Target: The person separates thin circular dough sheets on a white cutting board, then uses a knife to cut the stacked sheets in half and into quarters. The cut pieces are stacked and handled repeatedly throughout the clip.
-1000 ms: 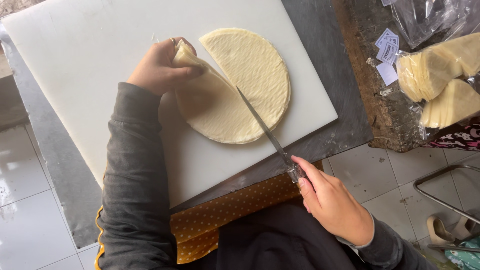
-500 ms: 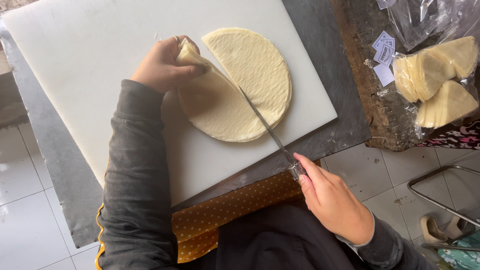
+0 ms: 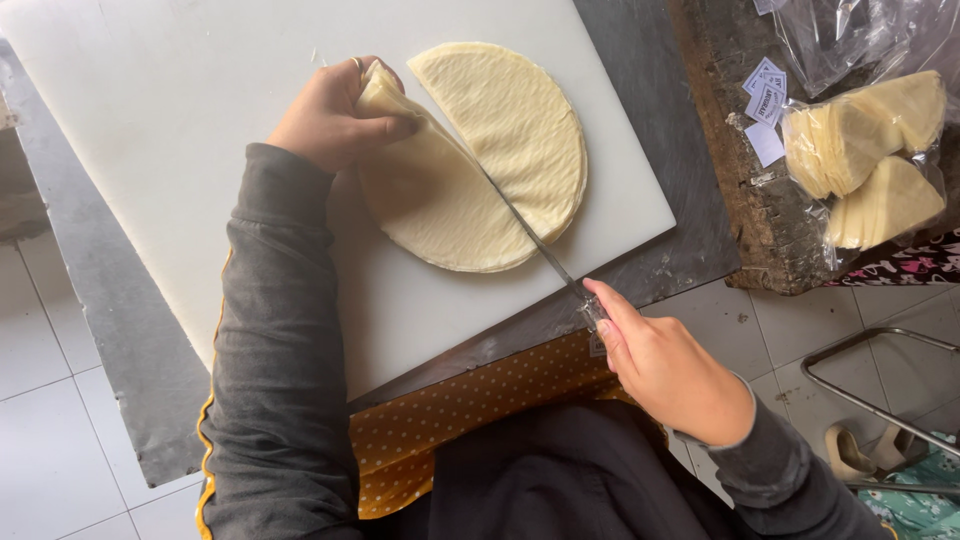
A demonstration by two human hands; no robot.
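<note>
A round stack of pale thin wrappers (image 3: 500, 140) lies on a white cutting board (image 3: 200, 130), split along a diagonal line. My left hand (image 3: 335, 115) pinches the far corner of the left half (image 3: 430, 200) and lifts its edge. My right hand (image 3: 670, 370) grips the handle of a long thin knife (image 3: 530, 240), whose blade lies in the cut between the two halves, tip toward my left hand.
The board rests on a grey metal table (image 3: 690, 200). At the right, on a dark wooden surface (image 3: 760, 210), sit clear bags of cut wrapper wedges (image 3: 870, 160) and small paper labels (image 3: 765, 100). A metal frame (image 3: 880, 400) stands on the tiled floor.
The knife blade has slid a little along the cut toward me. My left hand has kept its hold on the left half's corner.
</note>
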